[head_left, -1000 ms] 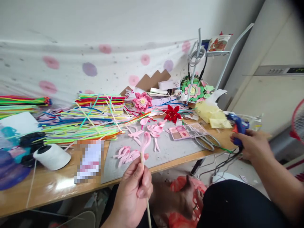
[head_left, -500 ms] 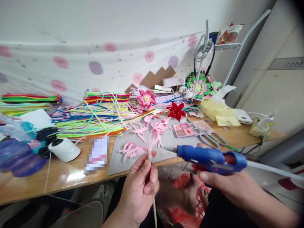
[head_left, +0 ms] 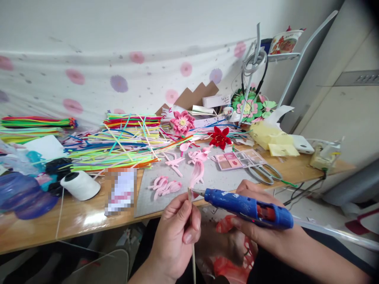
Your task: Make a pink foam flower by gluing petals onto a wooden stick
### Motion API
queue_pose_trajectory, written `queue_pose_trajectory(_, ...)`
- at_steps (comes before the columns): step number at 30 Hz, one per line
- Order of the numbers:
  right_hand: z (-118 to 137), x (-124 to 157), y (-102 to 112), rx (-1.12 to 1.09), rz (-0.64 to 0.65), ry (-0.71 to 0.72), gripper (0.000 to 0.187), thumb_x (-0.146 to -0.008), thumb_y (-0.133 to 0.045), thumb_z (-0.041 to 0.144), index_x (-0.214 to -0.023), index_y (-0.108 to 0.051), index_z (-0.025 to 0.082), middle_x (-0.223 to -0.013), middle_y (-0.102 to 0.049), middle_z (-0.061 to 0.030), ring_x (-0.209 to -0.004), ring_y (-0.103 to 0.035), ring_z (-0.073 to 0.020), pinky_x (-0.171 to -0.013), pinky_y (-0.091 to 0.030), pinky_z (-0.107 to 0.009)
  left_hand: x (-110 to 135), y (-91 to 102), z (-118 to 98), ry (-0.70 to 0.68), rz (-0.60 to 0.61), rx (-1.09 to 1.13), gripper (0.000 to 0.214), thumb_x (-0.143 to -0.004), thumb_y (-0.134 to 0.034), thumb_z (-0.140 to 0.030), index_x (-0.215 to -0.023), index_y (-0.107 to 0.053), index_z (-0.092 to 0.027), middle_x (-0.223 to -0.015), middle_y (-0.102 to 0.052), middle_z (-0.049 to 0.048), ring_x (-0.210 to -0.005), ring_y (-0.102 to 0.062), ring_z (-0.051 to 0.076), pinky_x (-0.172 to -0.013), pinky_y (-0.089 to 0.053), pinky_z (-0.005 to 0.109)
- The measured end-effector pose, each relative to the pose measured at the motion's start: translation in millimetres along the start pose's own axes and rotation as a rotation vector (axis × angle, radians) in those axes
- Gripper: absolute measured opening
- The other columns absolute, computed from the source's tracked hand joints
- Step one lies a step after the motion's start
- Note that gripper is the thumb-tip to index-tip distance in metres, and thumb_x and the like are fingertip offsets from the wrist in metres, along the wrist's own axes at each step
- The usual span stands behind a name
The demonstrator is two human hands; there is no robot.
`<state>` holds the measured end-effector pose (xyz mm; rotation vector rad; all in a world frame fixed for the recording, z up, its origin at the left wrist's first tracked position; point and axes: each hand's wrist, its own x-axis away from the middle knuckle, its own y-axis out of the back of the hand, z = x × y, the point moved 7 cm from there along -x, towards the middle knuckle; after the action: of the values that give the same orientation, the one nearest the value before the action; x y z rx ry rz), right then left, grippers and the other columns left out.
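By tabletop's (head_left: 29,232) front edge, left grip (head_left: 177,232) pinches stem (head_left: 194,262), right grip (head_left: 266,232) clasps glue gun (head_left: 237,205); one petal (head_left: 197,172) seemingly placed, other petals (head_left: 171,187) loose

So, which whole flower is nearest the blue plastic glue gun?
The red, pointed-petalled flower; the pink, yellow-centred flower and green-and-pink flowers are farther back.

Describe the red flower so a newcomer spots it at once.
On the wooden table, find the gray mat. Just beyond the divided palette by the mat's right side sits the red flower. Pointed, deep red petals set it apart from the pink flower to its left.
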<state>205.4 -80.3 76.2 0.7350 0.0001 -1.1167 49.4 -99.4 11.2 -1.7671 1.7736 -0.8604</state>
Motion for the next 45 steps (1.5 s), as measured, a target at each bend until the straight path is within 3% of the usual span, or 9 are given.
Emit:
queue_pose_trajectory(16,-0.8,1.1,-4.1,0.115,0.09,0.015,0.014,-0.082,-0.055,0.028,-0.072,-0.061,0.019,-0.072,-0.052,-0.0027,-0.069,-0.054,-0.017,-0.061,-0.045,-0.03,1.3,-1.8,-0.8,-0.015,0.002,-0.015,0.005,-0.076,-0.068,-0.026,-0.076,-0.067,-0.021,-0.049,-0.059,-0.0016,-0.033,-0.029,0.0,-0.037,-0.019,0.013)
queue_pose_trajectory(31,-6.0,3.7,-5.0,0.118,0.0,0.049,0.019,-0.079,-0.053,0.03,-0.064,-0.055,0.02,-0.067,-0.049,-0.0023,-0.061,-0.05,-0.0163,-0.054,-0.04,-0.03,1.9,-0.6,-4.1,-0.029,-0.045,-0.056,0.011,-0.075,-0.069,-0.025,-0.082,-0.065,-0.018,-0.05,-0.059,-0.0011,-0.034,-0.031,-0.001,-0.037,-0.02,0.013)
queue_pose_trajectory(36,-3.2,2.9,-2.6,0.104,0.03,0.021,0.018,-0.081,-0.054,0.028,-0.065,-0.055,0.019,-0.069,-0.049,-0.0017,-0.065,-0.052,-0.0162,-0.059,-0.042,-0.031,1.7,-2.9,-4.3,-0.034,-0.018,-0.074,0.009,-0.076,-0.068,-0.026,-0.074,-0.064,-0.018,-0.05,-0.059,-0.0014,-0.034,-0.031,-0.001,-0.037,-0.019,0.013)
queue_pose_trajectory(45,3.6,2.2,1.8,0.121,0.062,0.008,0.018,-0.083,-0.054,0.028,-0.067,-0.052,0.019,-0.069,-0.05,-0.0006,-0.066,-0.051,-0.0156,-0.06,-0.042,-0.03,3.1,-4.3,-5.1,-0.027,-0.02,-0.094,0.009,-0.077,-0.067,-0.026,-0.076,-0.063,-0.018,-0.05,-0.059,-0.0015,-0.034,-0.029,-0.001,-0.037,-0.018,0.013)
